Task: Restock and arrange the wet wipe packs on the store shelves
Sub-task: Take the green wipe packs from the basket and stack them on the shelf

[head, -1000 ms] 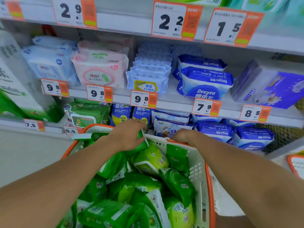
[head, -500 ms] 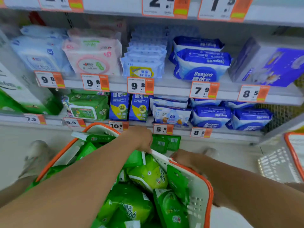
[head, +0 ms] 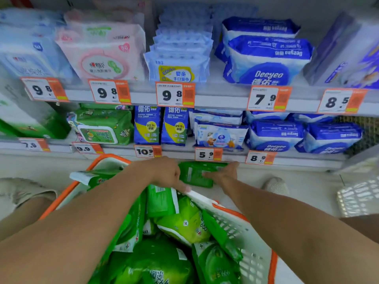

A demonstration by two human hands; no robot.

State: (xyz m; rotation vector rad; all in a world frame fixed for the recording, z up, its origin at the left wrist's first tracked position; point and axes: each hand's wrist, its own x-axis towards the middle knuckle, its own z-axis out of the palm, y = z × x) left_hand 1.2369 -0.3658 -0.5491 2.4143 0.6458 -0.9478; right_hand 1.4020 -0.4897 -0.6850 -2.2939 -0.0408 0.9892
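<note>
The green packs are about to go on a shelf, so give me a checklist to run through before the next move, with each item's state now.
1. Packs held: the left hand grips one end of the green packs, the right hand lies on the other end. Ok.
2. Packs out of the basket: they are beyond its far rim. Ok.
3. Matching green stock on the shelves: none like them shows. Not ok.
4. Free slot on the lower shelf: its visible front row looks full. Not ok.
5. Right price tag: the 5.9 tag is nearest, but whether it matches is unreadable. Cannot tell.
</note>
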